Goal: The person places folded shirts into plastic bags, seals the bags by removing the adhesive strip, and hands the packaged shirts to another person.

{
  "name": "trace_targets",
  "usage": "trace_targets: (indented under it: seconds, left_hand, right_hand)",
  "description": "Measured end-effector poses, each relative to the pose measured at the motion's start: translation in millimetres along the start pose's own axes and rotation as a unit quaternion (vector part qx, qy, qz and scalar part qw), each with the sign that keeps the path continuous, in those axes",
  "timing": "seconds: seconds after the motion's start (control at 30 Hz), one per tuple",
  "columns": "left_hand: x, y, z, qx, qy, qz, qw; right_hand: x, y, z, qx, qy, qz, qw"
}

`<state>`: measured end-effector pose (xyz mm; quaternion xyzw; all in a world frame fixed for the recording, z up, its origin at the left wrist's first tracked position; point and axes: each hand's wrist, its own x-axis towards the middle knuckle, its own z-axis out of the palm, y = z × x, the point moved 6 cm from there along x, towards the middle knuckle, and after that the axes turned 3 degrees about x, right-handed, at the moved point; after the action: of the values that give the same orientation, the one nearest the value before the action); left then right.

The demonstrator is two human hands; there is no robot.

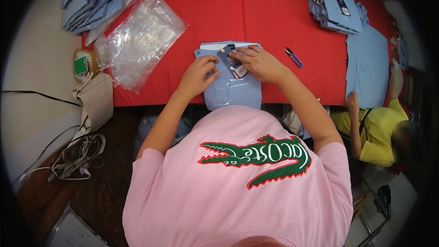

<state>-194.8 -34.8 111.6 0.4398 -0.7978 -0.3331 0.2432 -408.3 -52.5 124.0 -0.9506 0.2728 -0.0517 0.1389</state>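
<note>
A folded light-blue garment [234, 92] lies at the near edge of the red table, in front of my body. Glossy clear plastic covers it, and a white strip shows along its far end. A dark-blue hang tag [233, 65] with a pale label rests slantwise on top. My left hand [200, 77] is at the garment's upper left side, fingers curled with the tips against it; what they pinch is too small to tell. From the right, my right hand [263, 63] reaches over the far end, its fingers bent onto the tag's upper part.
Clear plastic bags [141, 41] lie to the left on the red table [215, 9]. Folded blue garments are piled far left [93, 2] and far right [331, 4]. Blue-handled thread snips [294, 57] lie right. A person in yellow [379, 132] touches blue cloth [368, 68].
</note>
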Motion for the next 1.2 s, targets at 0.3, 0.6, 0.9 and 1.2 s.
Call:
trace_targets:
  seconds: [0.3,0.6,0.9,1.2]
  left_hand:
    - [-9.8,0.7,-6.8,-0.031,-0.05,-0.014,0.998]
    - [17.9,-55.8,-4.1,0.166,0.012,-0.052,0.985]
    - [58.7,-55.1,-23.3,0.125,-0.029,-0.122,0.984]
    - [76.4,-24.0,-71.4,0.0,0.067,-0.125,0.99]
  right_hand:
    - [11.2,21.8,20.5,0.214,-0.136,0.087,0.963]
    - [-31.8,65.1,9.4,0.238,0.118,0.236,0.935]
    - [-20.0,91.4,9.4,0.4,0.065,0.376,0.833]
    - [-11.8,83.4,-80.5,0.264,0.238,0.271,0.895]
